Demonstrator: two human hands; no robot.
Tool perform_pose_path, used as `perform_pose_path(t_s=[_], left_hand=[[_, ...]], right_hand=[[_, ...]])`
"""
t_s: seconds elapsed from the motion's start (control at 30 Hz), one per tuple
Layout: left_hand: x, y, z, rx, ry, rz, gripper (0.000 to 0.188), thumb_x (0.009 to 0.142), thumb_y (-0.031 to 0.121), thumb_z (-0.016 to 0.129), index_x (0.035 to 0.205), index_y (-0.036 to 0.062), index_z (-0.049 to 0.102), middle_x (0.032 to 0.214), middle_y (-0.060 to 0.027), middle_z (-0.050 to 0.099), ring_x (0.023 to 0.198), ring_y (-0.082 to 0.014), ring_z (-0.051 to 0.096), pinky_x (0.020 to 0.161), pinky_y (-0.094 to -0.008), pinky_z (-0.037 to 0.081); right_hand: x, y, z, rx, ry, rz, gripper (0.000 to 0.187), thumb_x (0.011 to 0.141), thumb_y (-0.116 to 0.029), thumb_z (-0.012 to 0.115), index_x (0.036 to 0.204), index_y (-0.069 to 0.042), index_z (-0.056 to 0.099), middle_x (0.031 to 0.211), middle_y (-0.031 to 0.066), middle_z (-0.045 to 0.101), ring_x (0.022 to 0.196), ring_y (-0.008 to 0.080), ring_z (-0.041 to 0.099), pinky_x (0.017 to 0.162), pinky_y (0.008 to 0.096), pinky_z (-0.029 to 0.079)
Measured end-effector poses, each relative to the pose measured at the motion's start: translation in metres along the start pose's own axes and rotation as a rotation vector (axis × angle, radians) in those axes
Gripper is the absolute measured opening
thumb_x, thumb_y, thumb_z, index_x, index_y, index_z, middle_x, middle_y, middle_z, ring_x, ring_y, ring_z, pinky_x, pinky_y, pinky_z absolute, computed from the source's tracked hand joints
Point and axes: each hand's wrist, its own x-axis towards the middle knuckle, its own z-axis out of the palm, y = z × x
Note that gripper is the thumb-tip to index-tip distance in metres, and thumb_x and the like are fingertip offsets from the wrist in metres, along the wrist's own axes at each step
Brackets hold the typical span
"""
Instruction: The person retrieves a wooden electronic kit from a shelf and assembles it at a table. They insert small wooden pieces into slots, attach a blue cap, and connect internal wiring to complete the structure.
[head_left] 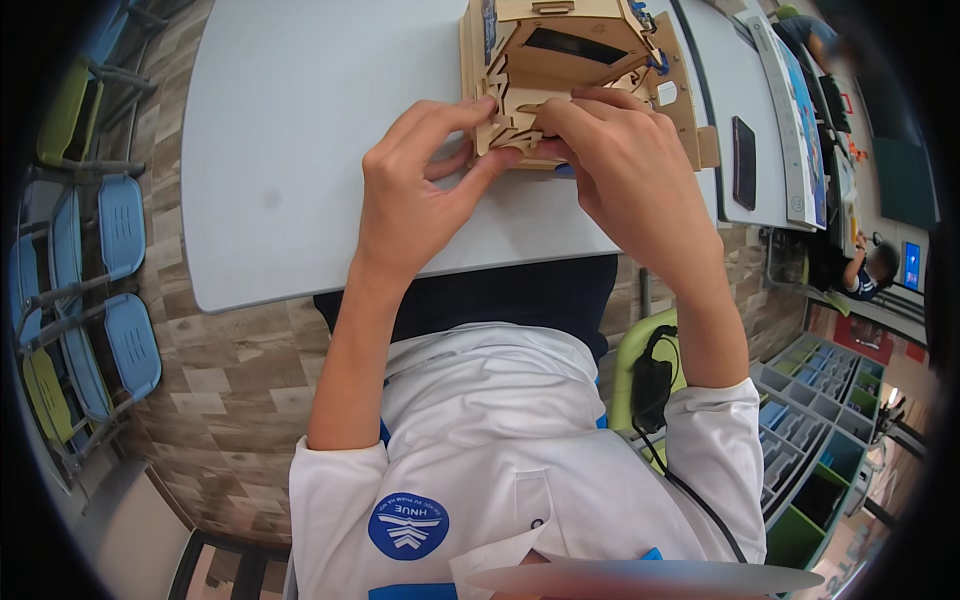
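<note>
A plywood model (pixel 560 85) made of slotted laser-cut panels stands at the far edge of the view, on the white table. It has a dark strip window (pixel 577 54), and blue parts with wires show at its right side. My left hand (pixel 425 170) pinches the model's near left corner, thumb and forefinger on small wooden pieces (pixel 510 138). Closed on the same near edge, my right hand (pixel 615 150) has its fingertips bent over the wood. Its fingers partly hide what they grip.
The white table (pixel 290 160) ends just in front of my body. On the right, a black phone (pixel 744 163) lies on an adjoining table beside a large flat box (pixel 790 120). Blue and green chairs (pixel 122 225) stand at the left. Other people sit far right, near shelves (pixel 810 420).
</note>
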Motion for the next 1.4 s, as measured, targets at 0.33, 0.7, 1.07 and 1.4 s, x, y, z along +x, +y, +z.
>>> perform_pose_path(t_s=[0.33,0.7,1.07,1.4], left_hand=[[0.001,-0.003,0.001,0.005,-0.005,0.021,0.037,0.090,-0.001,0.090,0.125,-0.0009,0.080,0.123,-0.0115,0.077,0.115,-0.0228,0.079,0.092,-0.0361,0.075],[0.001,-0.003,0.002,-0.003,0.007,0.015,0.042,0.087,0.000,0.092,0.128,0.0041,0.080,0.116,-0.0099,0.078,0.107,-0.0239,0.081,0.088,-0.0384,0.075],[-0.001,-0.004,0.002,-0.033,0.004,0.003,0.040,0.089,0.000,0.091,0.127,0.0032,0.080,0.116,-0.0096,0.077,0.108,-0.0222,0.080,0.089,-0.0378,0.075],[0.000,-0.002,-0.001,-0.043,-0.025,-0.016,0.038,0.091,-0.001,0.089,0.128,0.0013,0.080,0.123,-0.0097,0.077,0.117,-0.0229,0.079,0.093,-0.0374,0.075]], right_hand=[[0.006,0.003,-0.001,-0.106,0.063,-0.138,0.026,0.072,0.010,0.077,0.093,-0.002,0.068,0.085,0.0141,0.076,0.083,0.0385,0.077,0.108,0.0509,0.058],[-0.001,0.006,-0.003,0.022,-0.036,-0.009,0.023,0.094,0.003,0.072,0.113,-0.008,0.065,0.097,0.0104,0.073,0.090,0.0384,0.073,0.074,0.0493,0.046],[0.002,0.012,-0.001,0.059,0.010,-0.097,0.023,0.089,0.004,0.074,0.107,-0.003,0.061,0.093,0.0144,0.073,0.086,0.0404,0.073,0.070,0.0499,0.053],[0.000,0.015,0.001,0.127,0.037,-0.095,0.027,0.087,0.007,0.072,0.110,-0.005,0.064,0.096,0.0119,0.074,0.089,0.0393,0.074,0.071,0.0493,0.052]])
